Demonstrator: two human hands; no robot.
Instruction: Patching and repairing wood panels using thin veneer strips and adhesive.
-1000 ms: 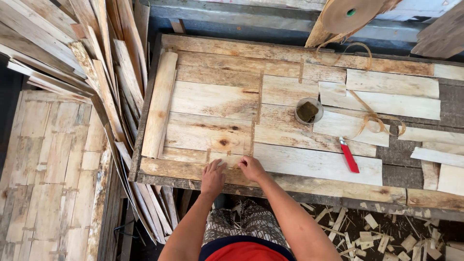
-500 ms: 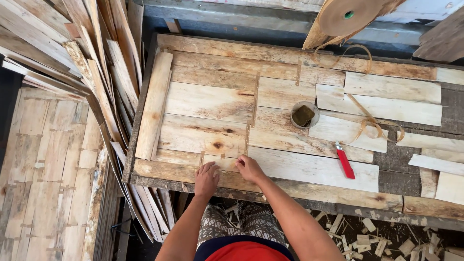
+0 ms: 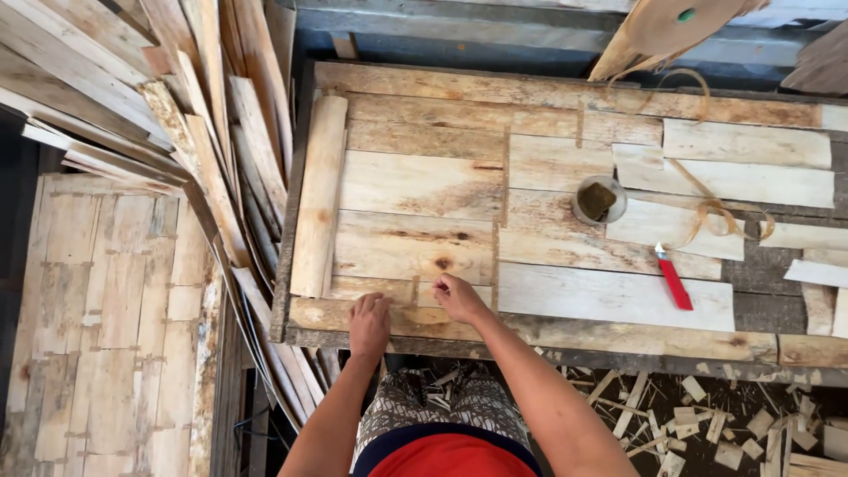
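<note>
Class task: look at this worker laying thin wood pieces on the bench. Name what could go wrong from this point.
1. Both the left hand and right hand are bare on rough veneer strips, so splinters seem likely.
2. The red-handled knife lies loose nearby; a reaching hand might meet its blade.
3. The small pot stands open among the strips and could be tipped.

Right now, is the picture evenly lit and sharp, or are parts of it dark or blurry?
Head view: soft, even daylight on the veneer sheets, no glare; both hands, left hand and right hand, look sharp. The far left edge and the gap under the workbench fall into deep shadow. The straight bench edges bow slightly, which suggests a wide lens.
</note>
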